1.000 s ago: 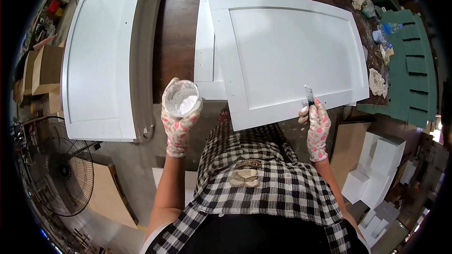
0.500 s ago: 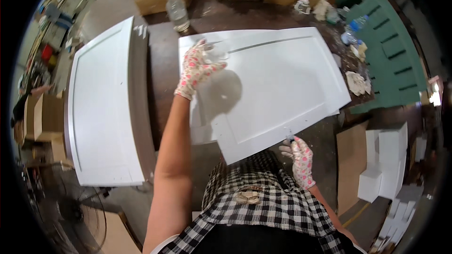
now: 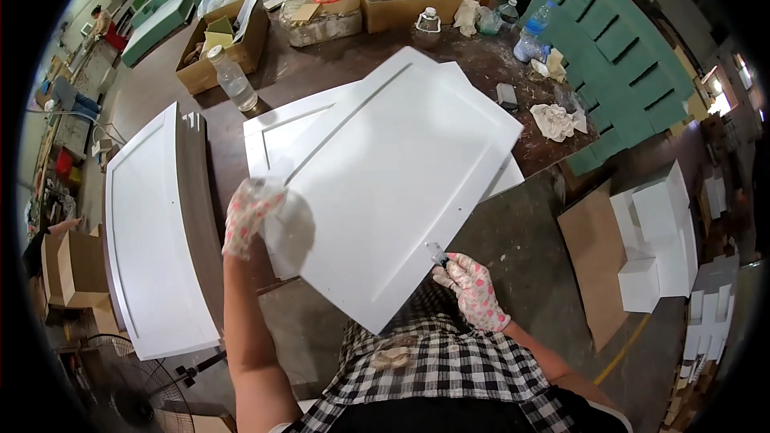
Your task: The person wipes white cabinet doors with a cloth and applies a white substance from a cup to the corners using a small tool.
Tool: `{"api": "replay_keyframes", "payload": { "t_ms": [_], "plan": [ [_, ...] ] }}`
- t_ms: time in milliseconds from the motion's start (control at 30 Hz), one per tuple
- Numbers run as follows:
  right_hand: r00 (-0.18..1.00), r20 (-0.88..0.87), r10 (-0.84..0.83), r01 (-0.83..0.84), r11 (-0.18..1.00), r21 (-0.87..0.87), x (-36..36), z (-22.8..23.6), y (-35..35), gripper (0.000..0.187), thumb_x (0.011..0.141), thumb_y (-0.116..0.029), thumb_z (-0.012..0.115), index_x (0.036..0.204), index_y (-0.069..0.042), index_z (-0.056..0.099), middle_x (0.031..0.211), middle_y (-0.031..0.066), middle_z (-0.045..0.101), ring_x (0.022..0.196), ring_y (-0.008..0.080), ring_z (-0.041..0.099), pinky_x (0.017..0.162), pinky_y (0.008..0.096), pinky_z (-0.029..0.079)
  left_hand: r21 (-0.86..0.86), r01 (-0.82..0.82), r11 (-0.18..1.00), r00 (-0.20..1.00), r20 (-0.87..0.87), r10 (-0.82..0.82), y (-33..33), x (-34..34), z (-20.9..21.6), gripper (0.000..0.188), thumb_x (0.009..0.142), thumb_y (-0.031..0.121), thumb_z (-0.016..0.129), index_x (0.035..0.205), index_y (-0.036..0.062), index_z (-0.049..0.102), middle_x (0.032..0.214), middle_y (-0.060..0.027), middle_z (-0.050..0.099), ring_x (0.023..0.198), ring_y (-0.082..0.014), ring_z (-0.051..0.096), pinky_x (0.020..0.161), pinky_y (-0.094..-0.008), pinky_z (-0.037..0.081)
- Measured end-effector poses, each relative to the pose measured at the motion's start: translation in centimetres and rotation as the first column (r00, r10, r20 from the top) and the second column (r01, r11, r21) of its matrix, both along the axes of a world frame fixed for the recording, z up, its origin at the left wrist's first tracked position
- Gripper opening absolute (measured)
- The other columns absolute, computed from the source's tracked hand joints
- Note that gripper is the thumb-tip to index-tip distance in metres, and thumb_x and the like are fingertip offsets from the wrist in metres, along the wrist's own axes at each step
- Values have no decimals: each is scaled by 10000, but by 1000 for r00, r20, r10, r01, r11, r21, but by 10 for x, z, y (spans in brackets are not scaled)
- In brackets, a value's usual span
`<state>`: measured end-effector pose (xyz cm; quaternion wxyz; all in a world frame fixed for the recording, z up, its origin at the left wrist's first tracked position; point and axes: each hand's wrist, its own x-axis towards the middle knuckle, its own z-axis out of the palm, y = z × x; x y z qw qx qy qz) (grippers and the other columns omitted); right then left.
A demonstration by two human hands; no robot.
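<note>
Across the dark table [image 3: 345, 64], a smooth white panel [image 3: 401, 168] with a raised frame [image 3: 461, 207] lies askew on a second panel [image 3: 267, 140], jutting past the near edge. Work looks under way, though what's done or left can't be told: left hand [image 3: 243, 223] grips a blurred clear cup [image 3: 269, 187], right hand [image 3: 476, 292] pinches a flat scraper [image 3: 435, 252].

Holds left arm [image 3: 257, 337] extended, curling gloved left hand [image 3: 249, 220] at the left side of the upper white panel [image 3: 405, 168]; bends right arm [image 3: 549, 353], pinching with gloved right hand [image 3: 475, 289] beside its lower-right edge.
</note>
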<state>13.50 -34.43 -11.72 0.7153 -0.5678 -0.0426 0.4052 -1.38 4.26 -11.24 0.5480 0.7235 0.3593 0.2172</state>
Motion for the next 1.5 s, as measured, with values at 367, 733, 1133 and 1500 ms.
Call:
{"api": "replay_keyframes", "payload": {
  "t_ms": [367,733,1133,1500],
  "plan": [
    [993,67,94,-96,995,30,86,-6,-18,273,956,-159,558,1176,-2,599,909,-11,586,810,72,549,777,246,490,-149,-379,913,924,-112,365,-144,-86,-11,478,792,125,743,1194,-11,524,1079,-91,603,946,-169,600,798,-285,502],
    [890,422,-173,192,981,-3,108,4,-83,307,973,-63,462,1255,-17,572,1001,63,658,672,82,553,666,219,478,-33,-153,988,956,250,156,-241,-5,-42,804,704,153,800,1360,32,351,1314,-116,466,1170,-224,503,982,-354,446],
    [364,919,150,465,826,-319,42,-43,-127,434,824,-21,643,1229,-174,635,812,78,574,661,248,581,596,336,481,239,168,956,974,108,-198,-213,6,-72,907,641,356,865,1345,33,392,1294,-123,502,1178,-251,516,990,-381,435],
    [210,956,206,564,773,-290,49,-69,-129,524,782,-19,674,1258,-229,613,767,41,532,637,214,558,568,323,480,150,152,977,976,136,-173,-209,0,-74,829,664,253,843,1342,43,415,1289,-100,506,1181,-229,512,1004,-376,432]
  ]
}}
